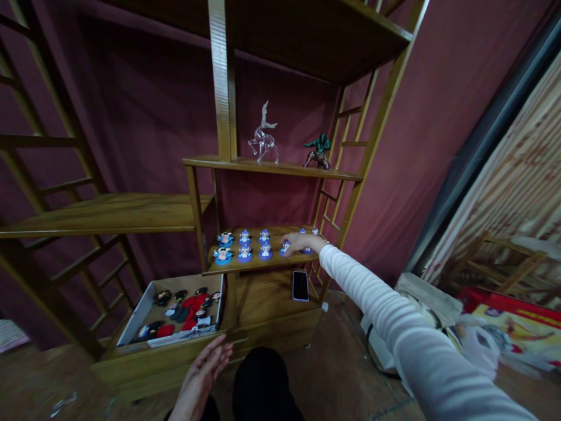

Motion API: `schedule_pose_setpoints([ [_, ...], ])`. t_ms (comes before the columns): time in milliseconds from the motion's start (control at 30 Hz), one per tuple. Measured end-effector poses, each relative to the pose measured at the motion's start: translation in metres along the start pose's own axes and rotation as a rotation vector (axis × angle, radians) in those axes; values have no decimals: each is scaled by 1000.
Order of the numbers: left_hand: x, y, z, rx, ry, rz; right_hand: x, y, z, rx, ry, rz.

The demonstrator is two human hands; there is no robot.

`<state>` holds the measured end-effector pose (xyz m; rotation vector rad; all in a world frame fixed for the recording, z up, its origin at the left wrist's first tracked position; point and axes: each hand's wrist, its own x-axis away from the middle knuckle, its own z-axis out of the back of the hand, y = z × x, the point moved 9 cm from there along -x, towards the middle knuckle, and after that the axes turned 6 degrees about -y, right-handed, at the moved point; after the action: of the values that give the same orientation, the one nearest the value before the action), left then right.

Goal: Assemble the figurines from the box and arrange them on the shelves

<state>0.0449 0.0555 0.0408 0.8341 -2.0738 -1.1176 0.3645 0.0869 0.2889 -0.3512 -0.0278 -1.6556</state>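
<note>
My right hand (298, 241) reaches over the lower shelf with its fingers around a small purple-and-white figurine (286, 249) on a round base. Beside it on the shelf stand similar purple figurines (265, 251) in two rows, partly hidden by my hand on the right. At the left end of these rows are two blue-based figurines (223, 256). My left hand (205, 371) is held low in front of the cabinet, palm turned inward, fingers stretched out and holding nothing. Close to it sits an open box (184, 337) with several red and black figurines (193, 309) inside.
A phone (300, 286) lies on the board below the figurines. Above, a clear deer figurine (263, 140) and a green-clad figure (318, 151) stand on the middle shelf (289, 168). Plastic bags (480, 348) and a red box (521, 321) lie at the right.
</note>
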Motion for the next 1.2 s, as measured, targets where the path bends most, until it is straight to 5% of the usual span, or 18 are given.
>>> schedule_pose_setpoints([
  [267, -6, -4, 5, -1, -23, -12, 25, 41, 53, -101, 164, -69],
  [767, 2, 2, 4, 7, 11, -15, 14, 18, 20, -176, 23, 60],
  [1200, 5, 6, 3, 9, -2, -25, -2, -6, -5, 57, -52, 23],
])
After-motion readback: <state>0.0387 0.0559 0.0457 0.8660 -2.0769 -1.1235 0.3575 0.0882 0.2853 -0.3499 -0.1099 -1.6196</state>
